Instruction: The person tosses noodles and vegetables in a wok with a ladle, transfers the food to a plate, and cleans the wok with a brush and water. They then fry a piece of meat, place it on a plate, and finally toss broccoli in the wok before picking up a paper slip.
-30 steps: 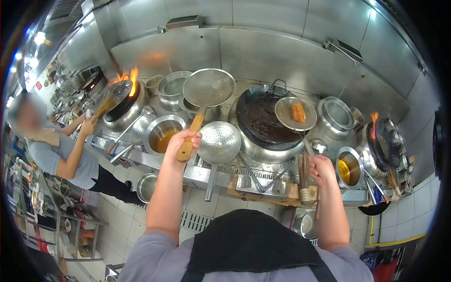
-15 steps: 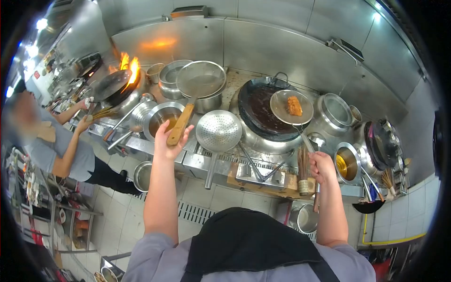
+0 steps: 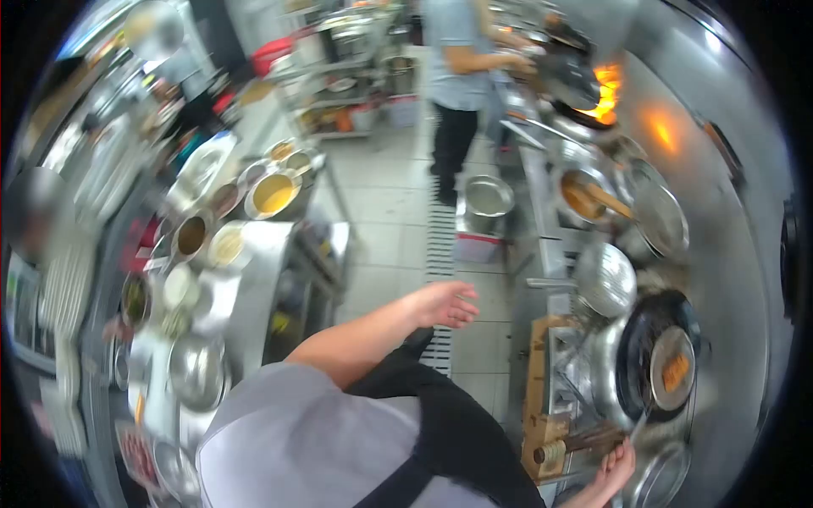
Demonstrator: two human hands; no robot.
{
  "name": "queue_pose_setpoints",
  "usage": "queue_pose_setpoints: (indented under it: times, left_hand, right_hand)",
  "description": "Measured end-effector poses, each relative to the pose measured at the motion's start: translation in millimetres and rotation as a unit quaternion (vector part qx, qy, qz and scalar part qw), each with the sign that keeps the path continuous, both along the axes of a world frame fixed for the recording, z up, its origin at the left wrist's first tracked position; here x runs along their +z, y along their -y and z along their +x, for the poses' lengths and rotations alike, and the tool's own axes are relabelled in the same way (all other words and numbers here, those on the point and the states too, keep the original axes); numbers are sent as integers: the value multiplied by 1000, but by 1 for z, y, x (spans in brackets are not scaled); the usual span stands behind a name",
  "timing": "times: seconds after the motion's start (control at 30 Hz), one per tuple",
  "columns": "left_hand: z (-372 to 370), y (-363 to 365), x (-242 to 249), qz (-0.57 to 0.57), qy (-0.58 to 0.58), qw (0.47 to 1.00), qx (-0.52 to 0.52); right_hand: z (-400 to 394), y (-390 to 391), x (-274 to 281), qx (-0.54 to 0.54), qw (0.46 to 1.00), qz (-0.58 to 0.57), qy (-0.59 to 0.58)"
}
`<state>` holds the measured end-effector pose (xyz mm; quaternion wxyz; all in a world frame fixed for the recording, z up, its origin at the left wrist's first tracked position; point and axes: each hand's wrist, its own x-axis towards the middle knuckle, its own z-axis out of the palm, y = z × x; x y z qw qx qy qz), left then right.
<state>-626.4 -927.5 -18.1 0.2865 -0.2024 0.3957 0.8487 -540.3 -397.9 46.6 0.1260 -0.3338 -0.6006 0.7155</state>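
My right hand [image 3: 616,466] is closed around the metal handle of a round mesh strainer [image 3: 659,377]. A browned, fried-looking piece of food [image 3: 675,372] lies in the strainer, over the dark wok [image 3: 631,347] at the lower right. My left hand [image 3: 446,305] is out over the floor, fingers loosely stretched, holding nothing. To its right, on the stove, rest a perforated ladle [image 3: 605,279] and a larger mesh strainer [image 3: 662,222] with a wooden handle [image 3: 608,200]. That wooden handle lies across a pot of brownish liquid [image 3: 580,182].
A co-worker [image 3: 457,76] stands further along the stove beside a flaming wok [image 3: 567,80]. On my left, a steel counter [image 3: 254,292] carries a metal bowl [image 3: 199,372] and a pot of yellow liquid [image 3: 273,195]. A metal pot [image 3: 489,196] stands low by the stove.
My view has swung left toward the aisle and counter. My left hand has moved away from the wooden handle. The right hand still holds the strainer over the wok.
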Motion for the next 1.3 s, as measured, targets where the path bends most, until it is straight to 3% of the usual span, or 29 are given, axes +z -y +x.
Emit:
queue_pose_setpoints:
  times: [0.23,0.5,0.57,0.63,0.7,0.73,0.8,0.83,0.93,1.07,1.13,1.17,1.23,1.3]
  left_hand:
    - [151,5,2,-24,6,996,82]
    - [299,13,-2,-52,-13,986,158]
    - [344,24,-19,-55,-30,947,315]
    - [391,55,-34,36,-42,888,457]
    - [430,93,-43,27,-63,836,544]
    - [449,106,-42,29,-60,837,544]
    - [478,117,-40,-115,-29,818,563]
    - [490,109,-37,-112,-30,818,563]
    - [529,65,-6,-193,-19,886,422]
    - [581,9,-31,-106,-57,944,307]
    - [608,-17,-36,-109,-40,943,312]
    - [617,-22,-36,-112,-39,942,314]
    - [631,-26,-36,-86,-10,940,331]
    - [627,-15,-36,-88,-23,920,380]
  right_hand:
    - [24,31,47,125,991,45,-8]
    - [118,81,118,322,943,73,-37]
    - [141,93,129,385,920,62,-44]
    - [163,109,132,448,891,43,-50]
    - [180,130,128,513,857,-1,-51]
    - [188,147,123,542,839,-32,-45]
    - [203,183,116,574,813,-99,-22]
    - [211,210,114,604,787,-129,-13]
    - [238,294,106,698,705,-123,22]
    - [274,391,91,775,624,-75,67]
    - [291,419,74,805,591,50,6]
    - [292,429,57,806,590,47,5]
    - [301,444,42,765,463,361,-264]
    - [308,449,37,780,470,360,-204]
